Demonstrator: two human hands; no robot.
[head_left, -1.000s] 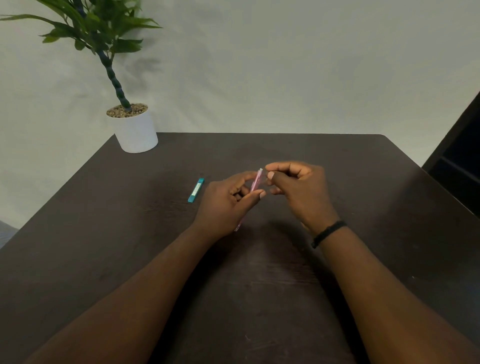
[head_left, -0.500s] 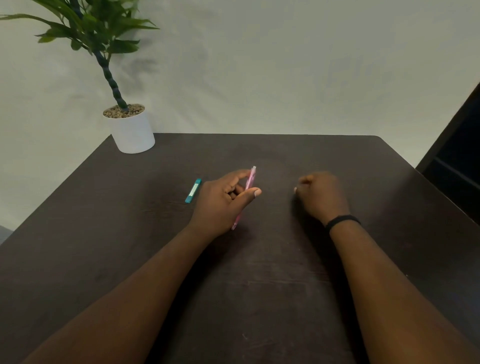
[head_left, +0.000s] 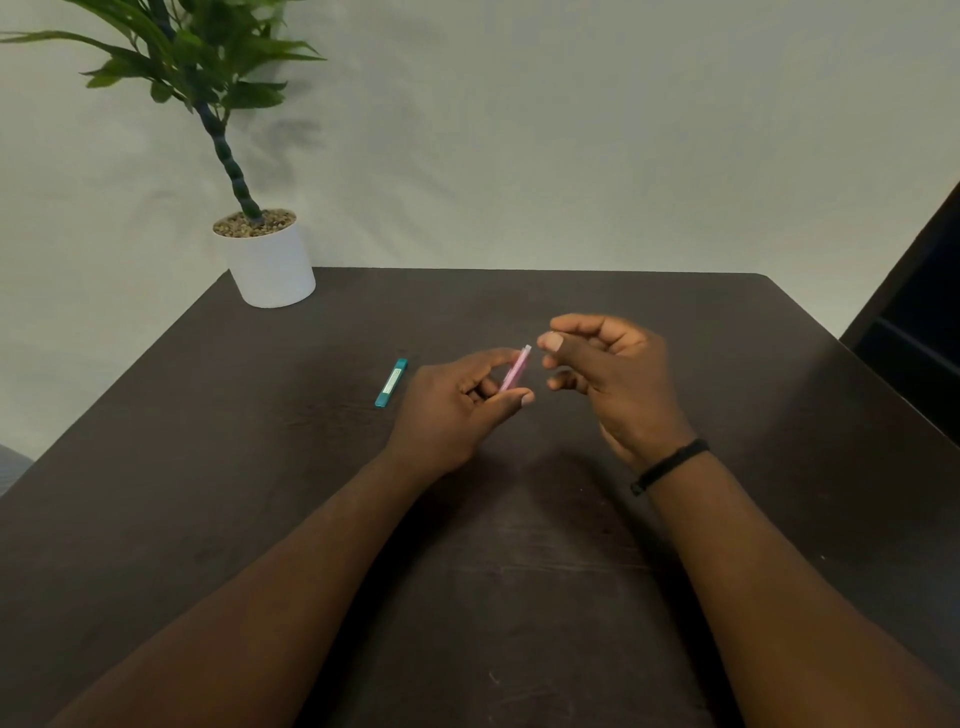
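My left hand (head_left: 457, 410) holds a slim pink pen (head_left: 515, 370) over the middle of the dark table (head_left: 519, 571), pinching it between thumb and fingers. The pen tilts up and away, and its pale top end is free. My right hand (head_left: 608, 374) hovers just right of that top end with its fingers curled. Its thumb and forefinger tips are close together, and I can see nothing between them. A black band circles the right wrist. A small teal stick with a white label (head_left: 391, 383) lies flat on the table, left of my left hand.
A white pot (head_left: 270, 265) with a green plant stands at the table's far left corner, against a pale wall. A dark piece of furniture (head_left: 914, 322) is beyond the table's right edge.
My right hand left the pen's top, went down to the table on the right, and has now lifted back beside the pen's top. My left hand kept hold of the pen.
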